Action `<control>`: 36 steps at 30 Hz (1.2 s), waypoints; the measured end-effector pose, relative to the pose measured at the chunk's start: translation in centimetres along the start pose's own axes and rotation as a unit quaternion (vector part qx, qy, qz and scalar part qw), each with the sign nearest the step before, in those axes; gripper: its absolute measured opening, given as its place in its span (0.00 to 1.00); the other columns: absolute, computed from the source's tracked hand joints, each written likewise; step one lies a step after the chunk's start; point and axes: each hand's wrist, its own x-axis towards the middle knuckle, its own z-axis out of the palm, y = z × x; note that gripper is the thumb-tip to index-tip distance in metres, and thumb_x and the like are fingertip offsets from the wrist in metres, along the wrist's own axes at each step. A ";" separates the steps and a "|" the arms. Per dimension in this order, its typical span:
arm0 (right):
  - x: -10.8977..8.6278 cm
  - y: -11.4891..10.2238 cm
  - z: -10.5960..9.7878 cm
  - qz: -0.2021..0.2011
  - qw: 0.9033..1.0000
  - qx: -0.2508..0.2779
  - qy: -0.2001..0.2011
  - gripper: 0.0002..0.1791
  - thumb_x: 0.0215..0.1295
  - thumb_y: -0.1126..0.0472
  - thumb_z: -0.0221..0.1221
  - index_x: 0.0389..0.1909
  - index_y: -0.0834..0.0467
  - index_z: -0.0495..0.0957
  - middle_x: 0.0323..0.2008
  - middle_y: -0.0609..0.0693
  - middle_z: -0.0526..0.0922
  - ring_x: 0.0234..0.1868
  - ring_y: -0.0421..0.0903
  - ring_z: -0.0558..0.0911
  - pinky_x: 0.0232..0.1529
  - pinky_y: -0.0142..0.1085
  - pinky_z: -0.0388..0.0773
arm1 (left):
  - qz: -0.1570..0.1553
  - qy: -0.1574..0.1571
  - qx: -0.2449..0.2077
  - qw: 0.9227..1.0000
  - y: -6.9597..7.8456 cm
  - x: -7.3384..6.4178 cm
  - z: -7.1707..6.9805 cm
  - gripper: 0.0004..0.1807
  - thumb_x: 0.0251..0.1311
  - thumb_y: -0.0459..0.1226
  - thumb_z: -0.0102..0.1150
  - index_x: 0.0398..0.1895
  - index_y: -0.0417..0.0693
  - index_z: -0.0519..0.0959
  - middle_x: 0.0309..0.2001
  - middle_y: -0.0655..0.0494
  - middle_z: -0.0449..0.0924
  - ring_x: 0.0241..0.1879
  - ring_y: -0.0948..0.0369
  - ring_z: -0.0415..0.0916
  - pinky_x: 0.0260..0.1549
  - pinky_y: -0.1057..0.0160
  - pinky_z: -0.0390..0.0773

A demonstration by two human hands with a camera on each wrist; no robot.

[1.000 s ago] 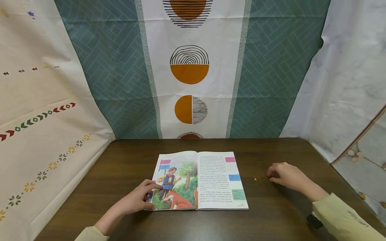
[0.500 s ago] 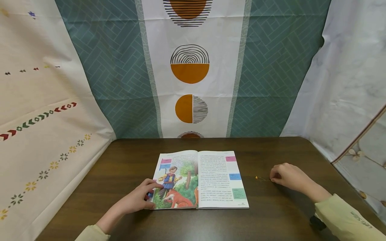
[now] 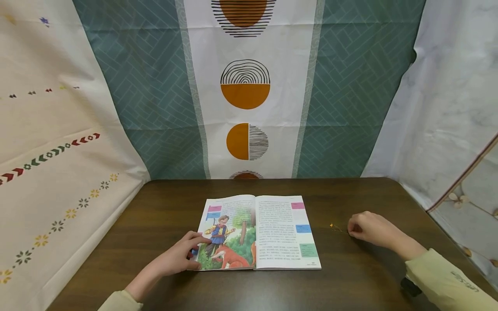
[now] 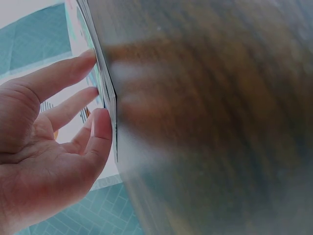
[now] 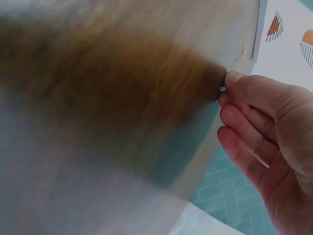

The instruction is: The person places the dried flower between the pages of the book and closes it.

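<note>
An open illustrated book lies flat on the table, a cartoon person and a fox on its left page. My left hand rests at that page's lower left corner. In the left wrist view, the fingertips of this hand touch the page and its edge. Right of the book, my right hand has thumb and forefinger pinched together low over the table. From them a thin golden strand runs toward the book, with a small yellow bit at its far end. Its part between the fingers is hidden.
The dark wooden table stretches under everything. A patterned green and white cloth hangs behind its back edge. Pale cloths hang at both sides. A small black object sits by the right sleeve.
The right hand has shifted slightly right, and its thumb and forefinger have come together at the golden strand. The strand's yellow end has moved slightly away toward the back. The left hand and book stay put.
</note>
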 end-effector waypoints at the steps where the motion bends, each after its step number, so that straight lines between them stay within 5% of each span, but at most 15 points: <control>1: 0.0 0.1 -0.1 -0.001 1.000 0.003 -0.004 0.13 0.50 0.66 0.71 0.21 0.45 0.79 0.23 0.33 0.77 0.25 0.27 0.71 0.25 0.28 0.70 | -0.001 0.000 0.000 1.000 0.0 0.0 0.0 0.32 0.53 0.37 0.71 0.63 0.47 0.74 0.63 0.39 0.60 0.54 0.49 0.70 0.42 0.62 0.77; 13: -0.5 0.1 -0.4 -0.006 1.000 -0.005 -0.005 0.11 0.51 0.63 0.72 0.22 0.43 0.82 0.25 0.33 0.82 0.25 0.27 0.75 0.26 0.30 0.73 | -0.001 -0.003 -0.003 1.000 0.2 -0.1 0.0 0.32 0.53 0.37 0.71 0.63 0.45 0.74 0.62 0.39 0.61 0.52 0.50 0.68 0.41 0.64 0.76; 22: -0.3 -0.3 -0.3 -0.005 1.000 -0.017 -0.010 0.15 0.51 0.66 0.70 0.19 0.43 0.78 0.22 0.32 0.74 0.23 0.27 0.65 0.24 0.27 0.65 | -0.007 -0.003 -0.003 1.000 0.3 0.0 0.0 0.32 0.54 0.37 0.71 0.63 0.46 0.74 0.63 0.40 0.60 0.53 0.50 0.69 0.42 0.62 0.76; 36: 0.6 0.1 -0.5 0.008 0.999 0.033 -0.041 0.17 0.53 0.66 0.67 0.22 0.43 0.71 0.21 0.33 0.69 0.23 0.27 0.65 0.24 0.26 0.64 | -0.003 -0.005 -0.009 1.000 0.3 -0.1 0.0 0.32 0.54 0.36 0.71 0.63 0.46 0.74 0.63 0.39 0.59 0.53 0.50 0.68 0.41 0.62 0.76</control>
